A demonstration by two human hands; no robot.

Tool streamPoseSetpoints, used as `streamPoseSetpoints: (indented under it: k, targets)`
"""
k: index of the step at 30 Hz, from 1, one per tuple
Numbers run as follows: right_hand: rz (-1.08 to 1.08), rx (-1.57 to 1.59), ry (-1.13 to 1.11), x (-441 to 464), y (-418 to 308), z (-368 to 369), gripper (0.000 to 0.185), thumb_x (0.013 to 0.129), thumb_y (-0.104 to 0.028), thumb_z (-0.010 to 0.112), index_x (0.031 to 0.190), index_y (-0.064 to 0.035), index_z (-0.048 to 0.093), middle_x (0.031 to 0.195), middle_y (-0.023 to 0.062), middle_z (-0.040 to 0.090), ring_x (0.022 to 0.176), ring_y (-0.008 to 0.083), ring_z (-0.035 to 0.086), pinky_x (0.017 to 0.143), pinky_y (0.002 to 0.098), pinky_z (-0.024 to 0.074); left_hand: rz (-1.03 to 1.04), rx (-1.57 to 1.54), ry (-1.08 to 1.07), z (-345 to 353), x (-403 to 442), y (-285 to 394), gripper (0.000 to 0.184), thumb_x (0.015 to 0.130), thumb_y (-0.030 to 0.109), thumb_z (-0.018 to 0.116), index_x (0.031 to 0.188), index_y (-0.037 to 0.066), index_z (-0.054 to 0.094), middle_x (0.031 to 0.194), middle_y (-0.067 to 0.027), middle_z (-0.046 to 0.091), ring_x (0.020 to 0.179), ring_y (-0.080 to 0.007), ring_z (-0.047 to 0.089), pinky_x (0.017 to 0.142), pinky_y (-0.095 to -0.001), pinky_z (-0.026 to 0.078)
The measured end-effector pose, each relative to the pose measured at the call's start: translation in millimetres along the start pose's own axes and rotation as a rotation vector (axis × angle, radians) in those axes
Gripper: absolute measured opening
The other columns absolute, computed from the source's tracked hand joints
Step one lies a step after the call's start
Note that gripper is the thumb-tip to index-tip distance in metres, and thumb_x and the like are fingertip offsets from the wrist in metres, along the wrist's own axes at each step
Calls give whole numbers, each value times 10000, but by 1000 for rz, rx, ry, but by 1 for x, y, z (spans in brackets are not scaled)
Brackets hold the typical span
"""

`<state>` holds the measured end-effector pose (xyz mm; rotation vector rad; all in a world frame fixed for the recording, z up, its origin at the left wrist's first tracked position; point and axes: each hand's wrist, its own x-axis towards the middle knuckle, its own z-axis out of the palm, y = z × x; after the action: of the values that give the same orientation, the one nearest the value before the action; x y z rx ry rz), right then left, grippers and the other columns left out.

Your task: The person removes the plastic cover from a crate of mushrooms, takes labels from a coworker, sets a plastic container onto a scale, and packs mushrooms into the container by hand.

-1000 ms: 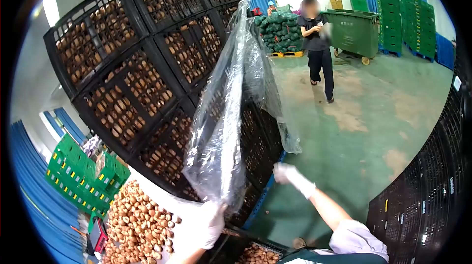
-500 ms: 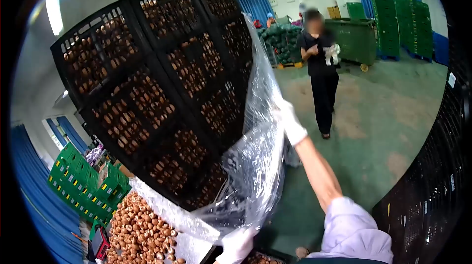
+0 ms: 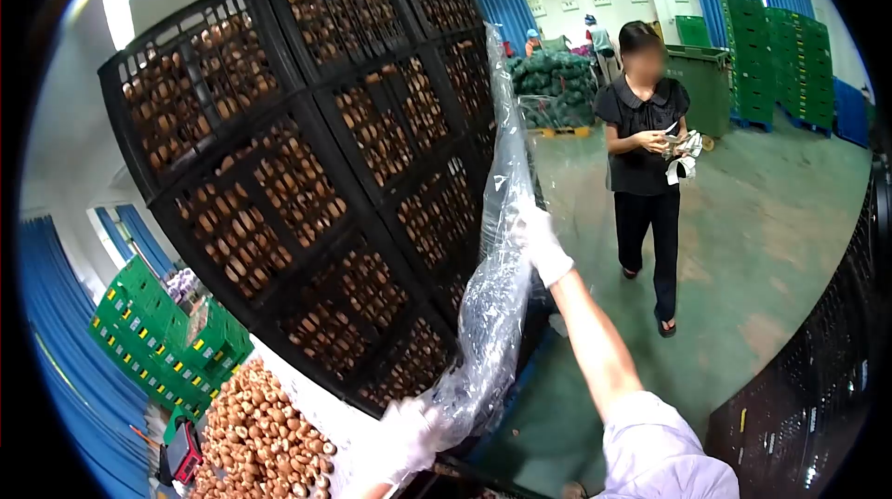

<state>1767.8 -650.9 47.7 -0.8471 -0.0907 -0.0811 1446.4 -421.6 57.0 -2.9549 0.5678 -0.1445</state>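
Clear plastic film (image 3: 497,299) hangs bunched along the right side of tall stacked black crates (image 3: 279,174) filled with brown mushrooms. My right hand (image 3: 539,243), in a white glove, is closed on the film partway up the stack. Low at the crates' bottom edge, my left hand (image 3: 409,439), also gloved and slightly blurred, is closed around the film's lower end. Loose mushrooms (image 3: 265,434) lie on a white surface to the left of my left hand.
A person (image 3: 646,141) in black stands on the green floor, holding something white. Black crates (image 3: 799,406) rise at the right. Green crates (image 3: 167,341) stand at left; a green bin (image 3: 697,95), green sacks (image 3: 555,85) and other people are farther back.
The film has gone from hanging wide to bunched along the stack's side. My right hand has risen and taken hold of it. The person in black has come closer.
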Motion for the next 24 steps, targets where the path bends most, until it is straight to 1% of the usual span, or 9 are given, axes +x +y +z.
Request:
streamPoseSetpoints:
  k: [1, 3, 6, 7, 9, 16, 19, 21, 24]
  targets:
    - [-141, -75, 26, -39, -17, -7, 252, 928, -281, 518, 966, -42, 587, 583, -27, 453, 409, 65, 384, 354, 212, 281, 134, -79, 130, 6, 5, -18, 478, 777, 362, 663, 1184, 129, 571, 1119, -117, 545, 1064, -295, 497, 922, -453, 378]
    - [-2, 187, -40, -76, 1, -44, 282, 957, -257, 493, 1064, -30, 620, 695, -18, 533, 493, 47, 441, 409, 182, 318, 219, -120, 253, -1, 19, -50, 794, 638, 646, 639, 1205, 95, 558, 1235, -152, 512, 1195, -312, 450, 991, -523, 314]
    - [-19, 163, -55, -81, -8, -28, 281, 951, -273, 500, 1061, -40, 612, 669, -17, 522, 464, 64, 428, 397, 206, 320, 123, -118, 219, -24, 36, -96, 940, 565, 735, 614, 1246, 92, 532, 1339, -176, 434, 1293, -335, 360, 1065, -582, 194]
    - [10, 260, -128, -73, -12, -16, 278, 950, -273, 501, 1064, -43, 609, 655, -17, 515, 450, 69, 418, 391, 214, 317, 113, -38, 240, -33, 42, -108, 948, 553, 738, 612, 1243, 92, 533, 1351, -178, 423, 1304, -339, 346, 1067, -590, 184]
    - [19, 54, 35, -84, -15, 5, 255, 934, -234, 503, 1094, -62, 604, 624, -24, 485, 430, 78, 389, 382, 228, 312, 115, 163, 323, -52, 57, -134, 958, 548, 741, 604, 1243, 85, 528, 1364, -176, 411, 1308, -339, 340, 1072, -588, 180]
    - [36, 171, -39, -59, 4, -8, 227, 918, -234, 515, 1047, -50, 549, 627, -46, 436, 446, 61, 362, 375, 208, 286, -226, 637, 591, -91, 97, -246, 818, 677, 458, 715, 1346, 86, 427, 1466, -139, 295, 1352, -303, 267, 1104, -538, 146]
    - [-87, 209, 8, -95, -14, 3, 213, 929, -209, 458, 973, -87, 626, 574, -53, 475, 421, 62, 410, 376, 213, 317, -227, 614, 592, -94, 97, -243, 798, 688, 439, 711, 1348, 91, 428, 1472, -122, 292, 1354, -294, 263, 1106, -525, 154]
    - [-208, -30, 62, -124, -35, 24, 236, 941, -227, 433, 973, -97, 626, 574, -40, 478, 406, 64, 401, 363, 217, 317, -277, 636, 544, -91, 98, -244, 751, 745, 453, 666, 1356, 97, 414, 1492, -99, 256, 1367, -280, 237, 1106, -529, 148]
    - [-25, 252, 55, -145, -44, 15, 247, 951, -212, 412, 1028, -85, 609, 565, -38, 464, 401, 67, 391, 359, 219, 317, -259, 624, 580, -88, 100, -248, 739, 756, 442, 663, 1363, 107, 406, 1498, -89, 242, 1372, -269, 230, 1116, -519, 135]
